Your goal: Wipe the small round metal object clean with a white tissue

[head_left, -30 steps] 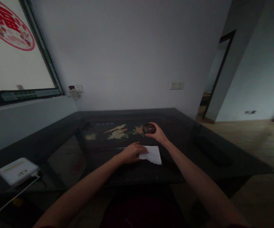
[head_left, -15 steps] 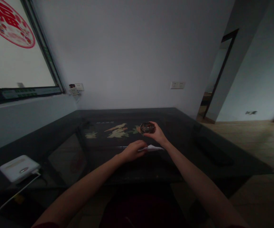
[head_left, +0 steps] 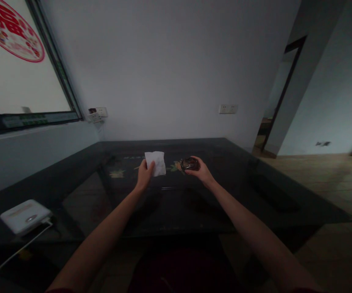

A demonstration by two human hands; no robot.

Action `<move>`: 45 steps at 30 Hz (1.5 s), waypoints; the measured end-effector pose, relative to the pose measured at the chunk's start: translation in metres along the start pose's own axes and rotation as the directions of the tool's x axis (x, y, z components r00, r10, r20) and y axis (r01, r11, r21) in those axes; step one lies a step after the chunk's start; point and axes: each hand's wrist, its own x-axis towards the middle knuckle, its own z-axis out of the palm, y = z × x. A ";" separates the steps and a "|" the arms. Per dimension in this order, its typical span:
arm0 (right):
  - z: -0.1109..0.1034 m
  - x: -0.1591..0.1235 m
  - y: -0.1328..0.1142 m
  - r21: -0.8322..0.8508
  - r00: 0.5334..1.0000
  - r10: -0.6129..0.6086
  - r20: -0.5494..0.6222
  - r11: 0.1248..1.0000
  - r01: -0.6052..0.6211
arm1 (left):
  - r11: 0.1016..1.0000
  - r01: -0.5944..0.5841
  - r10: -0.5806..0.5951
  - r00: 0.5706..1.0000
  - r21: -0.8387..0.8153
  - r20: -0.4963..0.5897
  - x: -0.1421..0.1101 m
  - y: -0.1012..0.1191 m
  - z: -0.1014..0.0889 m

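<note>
My left hand (head_left: 144,175) is raised above the dark glass table (head_left: 224,203) and pinches a white paper tissue (head_left: 155,162) that hangs upright from its fingers. My right hand (head_left: 200,171) is closed round a small dark round object (head_left: 190,164) with a shiny top, held just above the table to the right of the tissue. What the object is stays unclear in the dim light. Both forearms reach in from the bottom of the view.
A white box-shaped device (head_left: 24,210) with a white cable (head_left: 14,254) lies at the table's near left. A painted bird-and-leaf pattern (head_left: 118,173) shows under the glass. A window (head_left: 14,77) is on the left, wall sockets (head_left: 228,108) behind, a doorway (head_left: 278,97) to the right.
My left hand has picked the tissue up off the table and lifted it up and to the left. My right hand has held the dark object nearly still.
</note>
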 end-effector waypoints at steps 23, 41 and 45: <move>0.027 -0.018 0.000 -0.056 0.980 -0.101 0.173 0.992 0.112 | 0.742 -0.669 0.536 0.571 -0.024 0.622 -0.035 0.032 0.015; 0.017 -0.018 -0.006 -0.031 0.952 -0.025 0.304 0.999 0.036 | 0.464 -0.875 0.412 0.350 0.136 0.841 -0.031 0.035 0.007; 0.015 -0.018 -0.005 -0.067 0.949 -0.027 0.316 0.997 0.050 | 0.444 -0.876 0.418 0.389 0.189 0.821 -0.034 0.030 0.011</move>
